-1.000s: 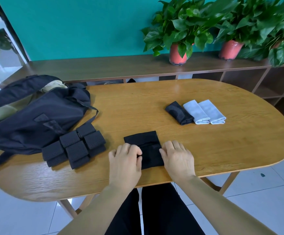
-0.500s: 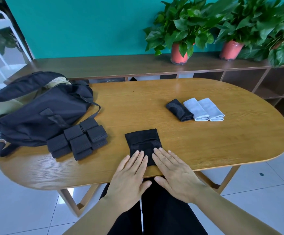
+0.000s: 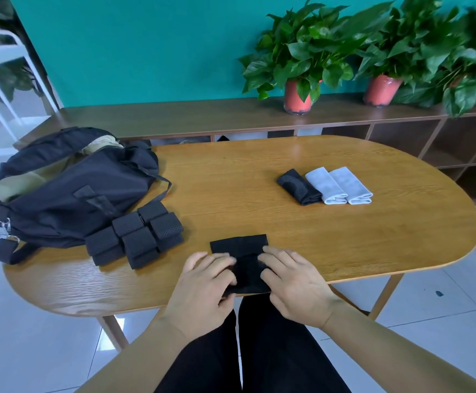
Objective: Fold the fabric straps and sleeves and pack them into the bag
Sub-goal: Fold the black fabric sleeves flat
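Note:
A black fabric piece [image 3: 242, 248] lies folded at the table's near edge. My left hand [image 3: 205, 285] grips its left side with curled fingers, and my right hand [image 3: 293, 282] grips its right side. Several folded black straps [image 3: 137, 236] sit stacked to the left, against the open black bag [image 3: 69, 191] with its tan lining. Farther right lie a rolled black sleeve [image 3: 297, 187] and two folded white sleeves [image 3: 339, 185] side by side.
The oval wooden table [image 3: 344, 251] carries everything. Behind it runs a low wooden shelf [image 3: 202, 117] with potted plants [image 3: 299, 95] against a teal wall. A white chair frame [image 3: 1, 69] stands at far left.
Both hands went from lying flat on the near end of the black fabric to curling round its two sides. The near edge is now lifted off the table.

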